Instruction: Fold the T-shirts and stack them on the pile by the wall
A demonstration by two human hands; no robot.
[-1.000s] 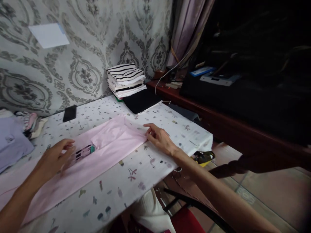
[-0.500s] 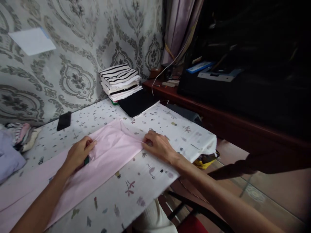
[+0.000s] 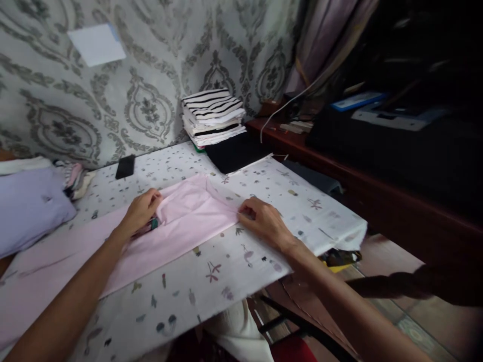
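A pale pink garment [image 3: 181,227] lies stretched lengthwise on a table covered with a white patterned cloth [image 3: 181,311]. My left hand [image 3: 145,208] is closed on the upper layer near its middle, where a dark green and printed patch shows under the palm. At the garment's right end, my right hand [image 3: 262,221] pinches the corner between thumb and fingers. Creases run across the fabric between the two hands. The garment's far left end passes behind my left forearm.
A stack of folded striped and white clothes [image 3: 213,118] stands by the wall, with a folded black cloth [image 3: 237,153] before it. A black phone [image 3: 125,167] lies to the left, near a lilac garment [image 3: 33,206]. A dark red wooden cabinet [image 3: 377,176] borders the right side.
The view has swung left, so everything sits further right in the picture. Both hands keep their hold on the pink garment, which lies nearly the same.
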